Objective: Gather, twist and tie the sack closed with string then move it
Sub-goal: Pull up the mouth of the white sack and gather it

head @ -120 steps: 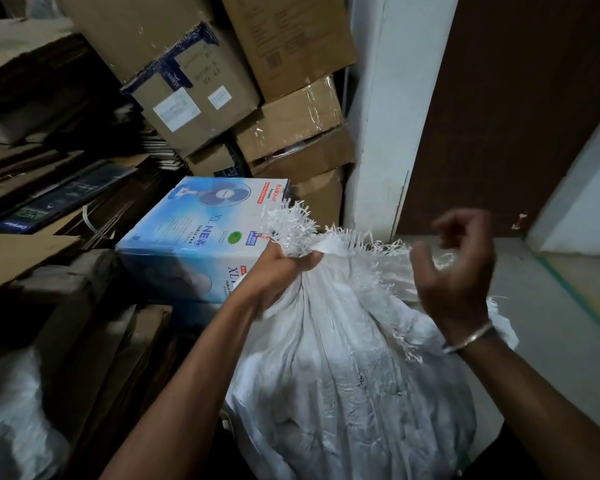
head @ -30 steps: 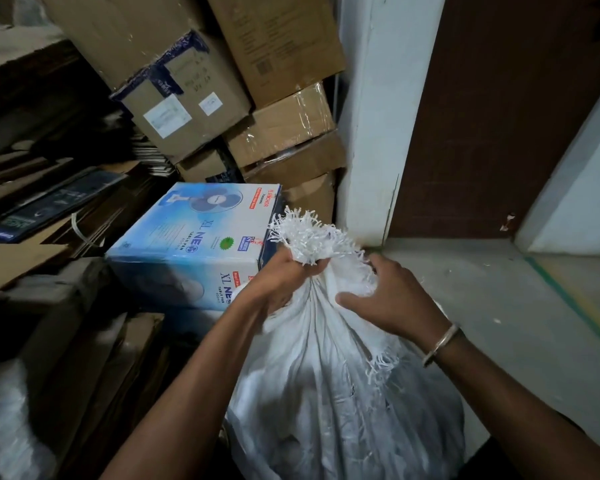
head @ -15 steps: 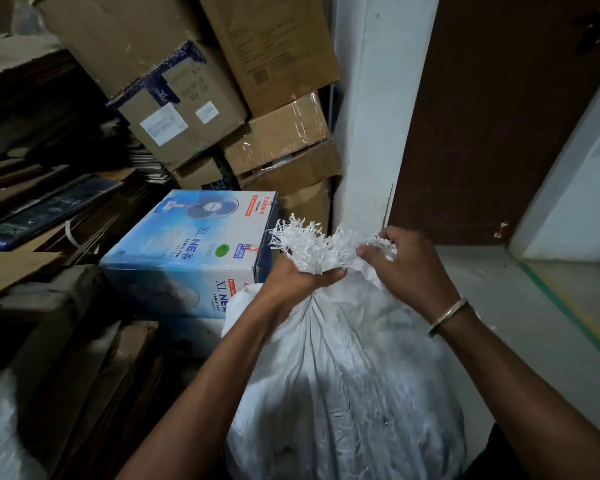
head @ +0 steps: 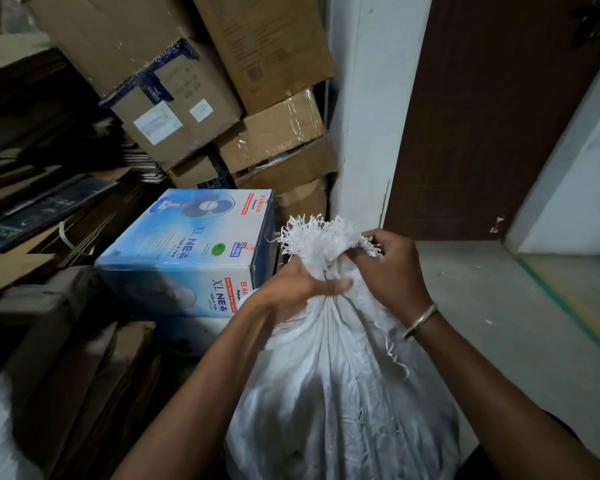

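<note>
— White woven plastic fills both fists. How does the left hand [head: 298, 285] lie?
— Its fingers are curled tight round the gathered neck of the white woven plastic sack [head: 340, 393]. The thumb is laid across the front, just under the frayed white fringe [head: 321, 237] of the mouth.
— And the right hand [head: 392, 271]?
— Clamped as well, on the right side of the same neck, just beside the left thumb. Its fingers fold over the fabric, and a few loose strands stick out by the knuckles. A thin metal bangle [head: 421, 320] sits on that wrist.
— Where does the sack stand?
— Upright in front of the person, between the two forearms. Its body bulges below the grip, with creases running up into the neck. The base is out of frame, so what it rests on cannot be told.
— What lies around it?
— Just to the left sits a blue-and-white printed cardboard box showing a table fan [head: 187, 258], near the sack's shoulder. Behind that, brown cardboard cartons [head: 174, 109] are stacked at tilts, some under clear tape. Flattened brown cardboard sheets [head: 84, 368] lean at the lower left. A white-painted pillar [head: 364, 133] rises behind the hands, with a dark brown door [head: 492, 116] to its right. On the grey concrete floor [head: 482, 299] a green-and-yellow painted line [head: 568, 310] runs along the far right.
</note>
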A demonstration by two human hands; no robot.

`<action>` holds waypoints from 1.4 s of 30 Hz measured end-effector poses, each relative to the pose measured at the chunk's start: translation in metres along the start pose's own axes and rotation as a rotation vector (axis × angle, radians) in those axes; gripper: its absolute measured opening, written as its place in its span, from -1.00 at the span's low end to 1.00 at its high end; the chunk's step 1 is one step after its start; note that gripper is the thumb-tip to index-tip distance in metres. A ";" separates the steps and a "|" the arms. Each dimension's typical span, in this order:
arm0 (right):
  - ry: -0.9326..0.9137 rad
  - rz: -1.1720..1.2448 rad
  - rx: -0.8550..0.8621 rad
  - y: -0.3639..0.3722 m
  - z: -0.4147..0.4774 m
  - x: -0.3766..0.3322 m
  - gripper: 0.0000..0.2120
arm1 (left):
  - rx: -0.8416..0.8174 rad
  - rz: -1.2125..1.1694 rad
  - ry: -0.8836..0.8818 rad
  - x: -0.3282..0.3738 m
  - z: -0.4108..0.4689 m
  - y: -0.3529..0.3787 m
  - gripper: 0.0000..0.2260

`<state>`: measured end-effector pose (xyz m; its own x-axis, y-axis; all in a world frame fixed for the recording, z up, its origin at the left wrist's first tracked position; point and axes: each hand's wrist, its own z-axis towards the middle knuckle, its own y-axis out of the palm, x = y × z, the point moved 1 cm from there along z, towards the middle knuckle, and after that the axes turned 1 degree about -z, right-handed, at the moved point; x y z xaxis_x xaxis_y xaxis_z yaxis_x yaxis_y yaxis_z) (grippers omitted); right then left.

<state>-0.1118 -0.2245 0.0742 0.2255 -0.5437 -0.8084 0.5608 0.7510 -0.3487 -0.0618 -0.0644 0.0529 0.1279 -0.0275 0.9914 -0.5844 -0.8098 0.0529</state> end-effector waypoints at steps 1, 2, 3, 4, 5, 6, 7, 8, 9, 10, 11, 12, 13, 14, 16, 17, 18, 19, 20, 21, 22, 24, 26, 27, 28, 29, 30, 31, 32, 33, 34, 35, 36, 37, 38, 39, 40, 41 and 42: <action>0.017 0.027 -0.052 -0.005 -0.001 -0.001 -0.83 | -0.022 0.019 0.027 0.000 0.001 -0.002 -0.62; 0.033 0.037 -0.111 -0.009 -0.003 -0.001 -0.72 | 0.015 0.025 0.057 0.000 0.003 -0.003 -0.60; 0.050 -0.003 -0.166 -0.013 -0.006 -0.001 -0.60 | 0.090 0.017 0.083 -0.001 0.006 -0.004 -0.61; 0.059 -0.092 -0.204 -0.016 -0.008 0.000 -0.52 | 0.172 0.000 0.117 -0.001 0.008 -0.002 -0.63; 0.056 -0.202 -0.214 -0.018 -0.010 0.003 -0.54 | 0.235 -0.012 0.143 -0.004 0.011 -0.002 -0.65; 0.042 -0.285 -0.195 -0.021 -0.009 0.005 -0.64 | 0.268 -0.020 0.170 -0.005 0.012 0.001 -0.65; 0.032 -0.329 -0.159 -0.023 -0.008 0.005 -0.74 | 0.290 -0.017 0.194 -0.008 0.015 0.002 -0.63; 0.016 -0.337 -0.118 -0.025 -0.007 0.005 -0.78 | 0.301 -0.002 0.230 -0.008 0.015 0.003 -0.61; -0.004 -0.304 -0.078 -0.027 -0.005 0.005 -0.80 | 0.308 0.029 0.262 -0.009 0.015 0.005 -0.59; -0.022 -0.256 -0.038 -0.027 -0.003 0.005 -0.82 | 0.313 0.042 0.288 -0.008 0.016 0.006 -0.60; -0.054 -0.212 -0.004 -0.027 -0.001 0.002 -0.84 | 0.317 0.052 0.303 -0.008 0.017 0.008 -0.64; -0.086 -0.188 0.027 -0.025 -0.001 -0.001 -0.85 | 0.319 0.053 0.308 -0.006 0.017 0.011 -0.69; -0.111 -0.172 0.054 -0.023 -0.002 -0.003 -0.86 | 0.314 0.043 0.305 -0.004 0.017 0.013 -0.73; -0.118 -0.152 0.077 -0.019 -0.004 -0.004 -0.86 | 0.306 0.019 0.293 -0.003 0.016 0.016 -0.77; -0.115 -0.101 0.104 -0.012 -0.008 -0.001 -0.82 | 0.256 -0.031 0.223 0.001 0.014 0.020 -0.84; -0.109 -0.082 0.097 -0.009 -0.010 0.001 -0.79 | 0.227 -0.052 0.178 0.002 0.014 0.021 -0.88; -0.098 -0.068 0.080 -0.005 -0.011 0.001 -0.74 | 0.195 -0.072 0.145 0.002 0.013 0.022 -0.89; -0.090 -0.057 0.067 -0.003 -0.012 0.001 -0.70 | 0.177 -0.088 0.121 0.001 0.013 0.022 -0.88; -0.092 -0.045 0.062 -0.001 -0.011 0.003 -0.66 | 0.169 -0.102 0.108 0.001 0.013 0.023 -0.87; -0.091 -0.016 0.052 0.000 -0.011 0.003 -0.64 | 0.162 -0.119 0.096 0.001 0.012 0.023 -0.86; -0.069 0.034 0.034 0.002 -0.011 0.005 -0.66 | 0.152 -0.133 0.080 0.001 0.012 0.022 -0.86; 0.027 0.151 -0.004 0.006 -0.011 0.007 -0.77 | 0.122 -0.118 0.063 0.001 0.011 0.020 -0.86; 0.110 0.216 0.006 0.006 -0.009 0.010 -0.70 | 0.137 -0.059 0.085 -0.001 0.013 0.018 -0.83; 0.117 0.241 0.002 0.003 -0.009 0.011 -0.71 | 0.163 -0.048 0.107 -0.001 0.014 0.017 -0.80; 0.104 0.269 -0.014 -0.001 -0.010 0.011 -0.75 | 0.205 -0.065 0.123 -0.002 0.015 0.016 -0.77; 0.088 0.287 -0.057 -0.008 -0.013 0.011 -0.75 | 0.249 -0.088 0.128 -0.001 0.015 0.017 -0.72; 0.067 0.259 -0.123 -0.014 -0.017 0.013 -0.66 | 0.279 -0.096 0.134 -0.001 0.015 0.016 -0.67; 0.027 0.163 -0.198 -0.021 -0.023 0.013 -0.48 | 0.294 -0.092 0.136 -0.001 0.015 0.015 -0.64; -0.014 0.017 -0.262 -0.025 -0.030 0.015 -0.28 | 0.289 -0.087 0.143 -0.001 0.016 0.015 -0.63; -0.050 -0.124 -0.299 -0.027 -0.037 0.019 -0.13 | 0.280 -0.088 0.152 -0.001 0.017 0.016 -0.64; -0.079 -0.222 -0.292 -0.027 -0.041 0.023 -0.08 | 0.268 -0.098 0.156 -0.001 0.017 0.017 -0.67; -0.092 -0.249 -0.244 -0.026 -0.043 0.027 -0.14 | 0.259 -0.111 0.157 0.000 0.018 0.019 -0.70; -0.110 -0.239 -0.169 -0.025 -0.043 0.029 -0.30 | 0.257 -0.112 0.156 0.000 0.018 0.020 -0.72; -0.147 -0.244 -0.089 -0.024 -0.039 0.030 -0.49 | 0.252 -0.107 0.163 0.001 0.018 0.022 -0.72; -0.195 -0.278 -0.023 -0.024 -0.035 0.029 -0.67 | 0.251 -0.102 0.167 0.001 0.018 0.023 -0.72; -0.223 -0.298 0.025 -0.023 -0.032 0.028 -0.77 | 0.248 -0.098 0.169 0.001 0.018 0.023 -0.72; -0.210 -0.284 0.055 -0.024 -0.029 0.027 -0.81 | 0.247 -0.098 0.169 0.001 0.018 0.022 -0.70; -0.161 -0.247 0.060 -0.026 -0.028 0.026 -0.81 | 0.256 -0.099 0.167 0.001 0.018 0.021 -0.66; -0.103 -0.210 0.029 -0.029 -0.026 0.024 -0.79 | 0.265 -0.108 0.160 0.000 0.016 0.018 -0.62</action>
<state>-0.1436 -0.2494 0.0522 0.1805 -0.7237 -0.6661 0.6266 0.6067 -0.4893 -0.0591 -0.0889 0.0523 0.0375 0.1420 0.9892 -0.3425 -0.9281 0.1463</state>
